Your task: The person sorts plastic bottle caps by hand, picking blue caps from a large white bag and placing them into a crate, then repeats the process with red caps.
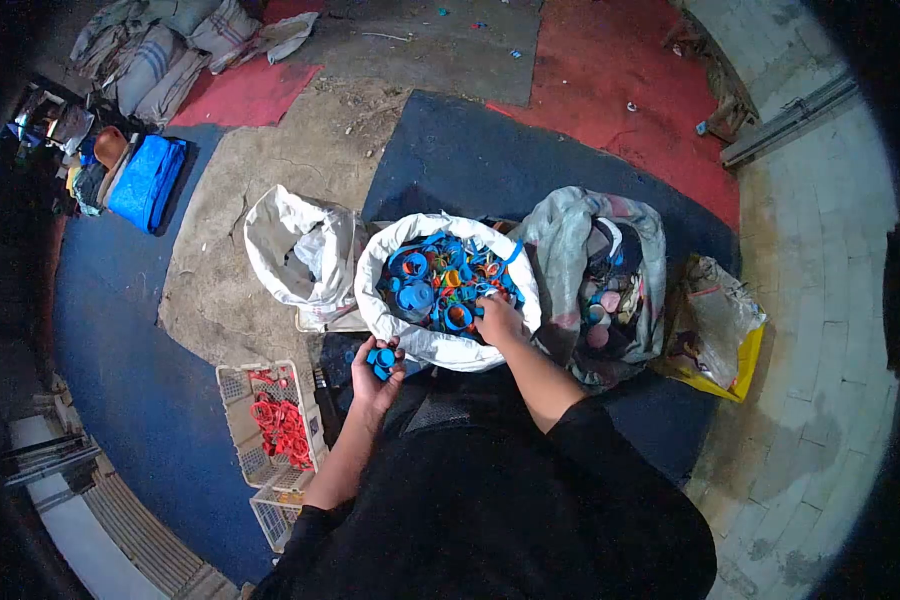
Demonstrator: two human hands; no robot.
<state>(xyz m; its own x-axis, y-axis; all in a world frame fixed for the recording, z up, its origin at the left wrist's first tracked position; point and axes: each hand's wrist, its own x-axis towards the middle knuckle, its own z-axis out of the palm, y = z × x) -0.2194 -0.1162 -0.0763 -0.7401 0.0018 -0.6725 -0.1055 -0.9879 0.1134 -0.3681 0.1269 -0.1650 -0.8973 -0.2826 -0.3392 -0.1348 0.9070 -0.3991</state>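
Note:
A white woven sack point(372, 282) stands open in front of me, its rim rolled down. Inside lies a mix of small plastic parts point(452, 278), mostly blue caps and rings, with orange, yellow and green bits among them. My right hand point(498, 322) reaches over the near right rim, its fingers closed at a small blue plastic piece point(479, 311). Just outside the sack's near left edge, my left hand point(375, 380) is curled palm up around several blue plastic caps point(381, 360). The exact shape of the piece in my right hand is hard to make out.
Left of the sack is another white sack point(270, 250); a grey-green sack point(558, 225) with mixed plastic is on the right. Beyond it sits a yellow-edged bag point(740, 375). A cream crate point(232, 400) holds red plastic pieces point(282, 425). A wall point(810, 300) borders the right.

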